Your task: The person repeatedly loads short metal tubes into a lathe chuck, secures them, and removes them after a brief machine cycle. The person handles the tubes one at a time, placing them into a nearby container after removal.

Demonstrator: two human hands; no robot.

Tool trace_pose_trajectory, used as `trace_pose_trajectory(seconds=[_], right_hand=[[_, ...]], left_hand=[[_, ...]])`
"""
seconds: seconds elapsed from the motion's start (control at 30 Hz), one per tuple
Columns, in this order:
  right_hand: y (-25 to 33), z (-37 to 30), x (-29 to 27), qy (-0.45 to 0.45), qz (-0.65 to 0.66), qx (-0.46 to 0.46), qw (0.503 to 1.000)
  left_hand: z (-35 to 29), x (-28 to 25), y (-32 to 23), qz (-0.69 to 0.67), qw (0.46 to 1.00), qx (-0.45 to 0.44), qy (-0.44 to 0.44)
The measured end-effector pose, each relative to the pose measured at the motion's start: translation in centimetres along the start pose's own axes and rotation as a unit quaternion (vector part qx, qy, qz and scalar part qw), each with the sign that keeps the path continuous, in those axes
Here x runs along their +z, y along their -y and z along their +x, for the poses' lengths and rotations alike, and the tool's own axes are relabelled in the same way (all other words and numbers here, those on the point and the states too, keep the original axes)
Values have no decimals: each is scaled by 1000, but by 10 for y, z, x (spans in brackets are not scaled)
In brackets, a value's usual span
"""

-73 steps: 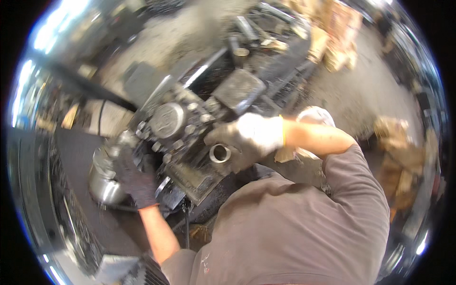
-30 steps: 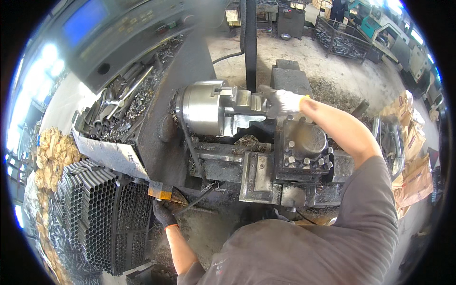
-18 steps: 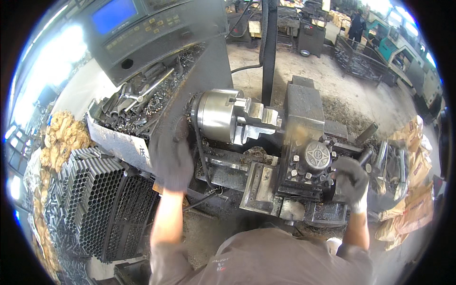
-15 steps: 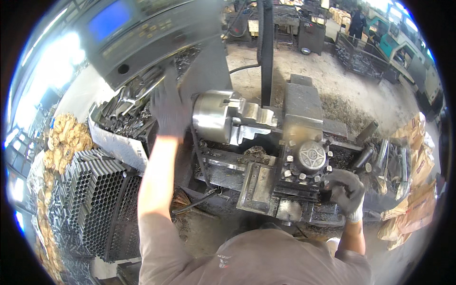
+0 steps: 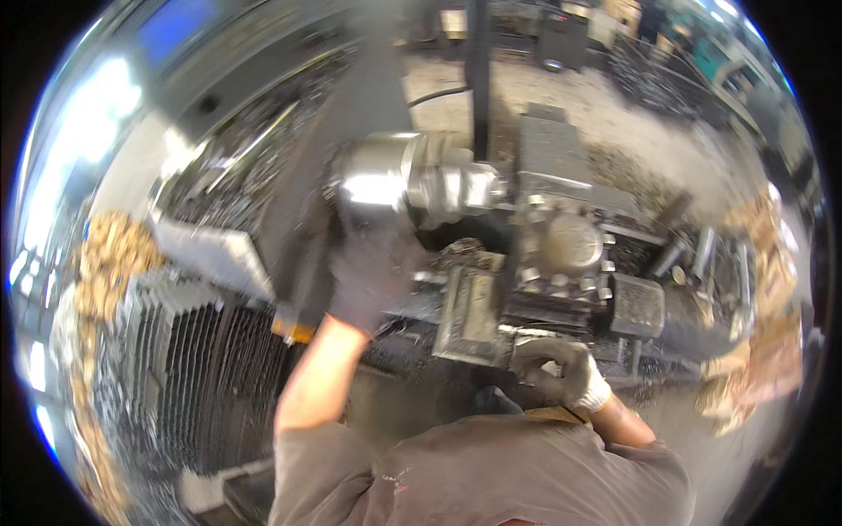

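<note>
Head view: at the lathe (image 5: 478, 302), the left hand (image 5: 373, 267) is blurred below the shiny clamp (image 5: 373, 180); apart from it, the right hand (image 5: 554, 370) is curled at the near edge. Whether either is gripping cannot be told. Concrete floor (image 5: 631, 110) is strewn with shavings (image 5: 631, 171); paper sacks (image 5: 759, 351) are piled right.

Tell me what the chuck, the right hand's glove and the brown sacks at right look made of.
Chuck: probably steel, polished, given its bright glare. Right hand's glove: likely knitted fabric, matt and grimy, judging by its soft, pale cuff. Brown sacks: perhaps paper, dull, creased; blur leaves it open.
</note>
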State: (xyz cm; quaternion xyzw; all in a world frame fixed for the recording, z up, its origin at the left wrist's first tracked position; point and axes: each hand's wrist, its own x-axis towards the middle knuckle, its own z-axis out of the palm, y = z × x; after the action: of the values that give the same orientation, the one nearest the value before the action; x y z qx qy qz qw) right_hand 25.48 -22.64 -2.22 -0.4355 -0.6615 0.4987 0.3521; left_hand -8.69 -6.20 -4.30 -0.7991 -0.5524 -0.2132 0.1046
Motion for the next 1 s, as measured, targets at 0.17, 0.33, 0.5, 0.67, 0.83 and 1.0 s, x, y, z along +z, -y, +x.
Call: trace_pose_trajectory(seconds=[0.17,0.33,0.5,0.67,0.83,1.0], right_hand=[[-43,46,140,222,10,-8,975],[-78,48,328,396,-77,-22,915],[-51,50,487,594,-197,-115,771],[-22,58,622,616,-213,-233,722],[30,128,811,483,-249,-278,792],[117,249,1016,358,-367,-281,811]], left_hand=[[-393,85,3,-143,865,-362,316],[-804,-21,-48,-118,481,-822,281],[-997,-147,-150,-41,220,-970,99],[-977,-130,-177,-88,180,-980,-9],[-894,-30,-152,-226,251,-941,-40],[-843,-6,-113,-252,275,-926,-66]])
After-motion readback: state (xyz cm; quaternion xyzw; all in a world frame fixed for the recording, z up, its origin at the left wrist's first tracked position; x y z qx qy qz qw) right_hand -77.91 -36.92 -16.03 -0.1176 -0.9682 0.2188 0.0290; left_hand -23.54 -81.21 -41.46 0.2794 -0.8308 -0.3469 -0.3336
